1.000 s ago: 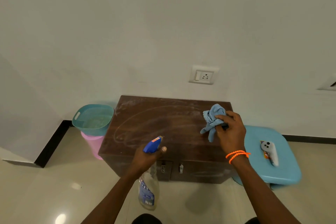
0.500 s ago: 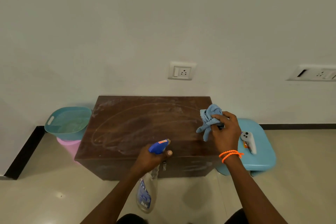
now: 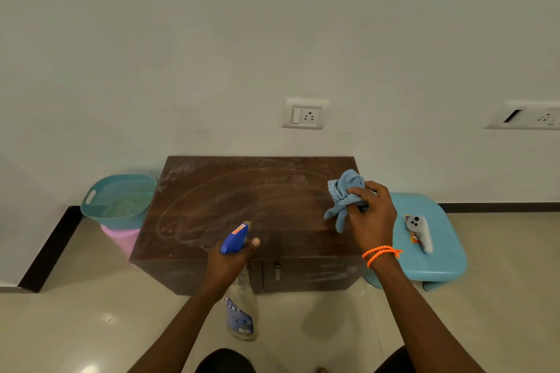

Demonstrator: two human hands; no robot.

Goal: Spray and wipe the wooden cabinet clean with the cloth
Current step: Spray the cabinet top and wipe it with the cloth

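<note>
A low dark wooden cabinet [image 3: 230,200] stands against the wall, its top streaked with pale dusty smears. My left hand [image 3: 228,260] grips a clear spray bottle [image 3: 241,312] with a blue trigger head, held over the cabinet's front edge, nozzle pointing at the top. My right hand [image 3: 371,218] holds a bunched light-blue cloth [image 3: 344,194] just above the cabinet's right end; whether the cloth touches the wood I cannot tell.
A teal basket [image 3: 100,209] sits on a pink bin [image 3: 121,239] left of the cabinet. A light-blue stool [image 3: 442,263] on the right carries a white controller [image 3: 419,230]. Wall sockets [image 3: 306,113] are above. Beige tiled floor lies in front.
The view swung to the right at first, then held nearly still. Both hands keep their grips and stay almost where they were over the cabinet.
</note>
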